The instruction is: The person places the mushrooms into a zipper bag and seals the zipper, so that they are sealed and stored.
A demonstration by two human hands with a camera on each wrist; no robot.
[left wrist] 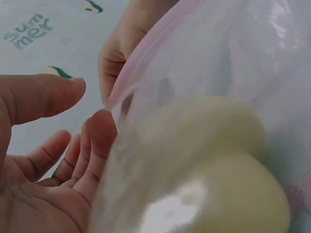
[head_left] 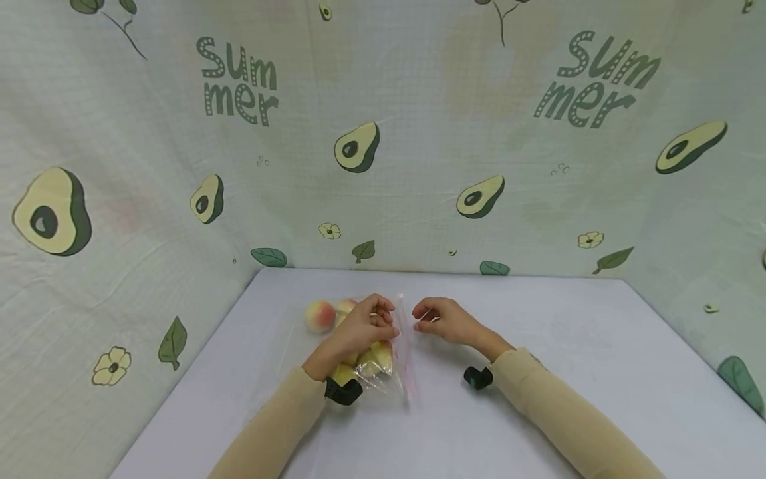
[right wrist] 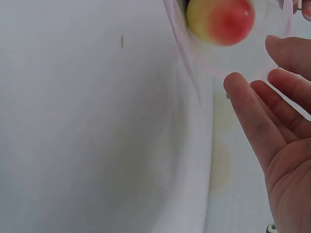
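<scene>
A clear zip bag (head_left: 391, 386) with a pink zip edge lies on the table, its mouth towards the right. Inside it are several yellow and red fruits that look like peaches (head_left: 320, 316). My left hand (head_left: 366, 326) is over the bag's right part, thumb and fingers apart; its fingertips (left wrist: 103, 119) are right at the bag's edge in the left wrist view. Across the zip edge, my right hand (head_left: 445, 320) has its fingers loosely bent, thumb apart from the index finger. The right fingertips (right wrist: 237, 81) overlap the bag's rim in the right wrist view.
The white table (head_left: 538, 372) ends at a hanging cloth (head_left: 419, 80) printed with avocados and leaves at the back and sides. Black wrist cameras (head_left: 344, 392) sit under both wrists, the left one overlapping the bag in the head view.
</scene>
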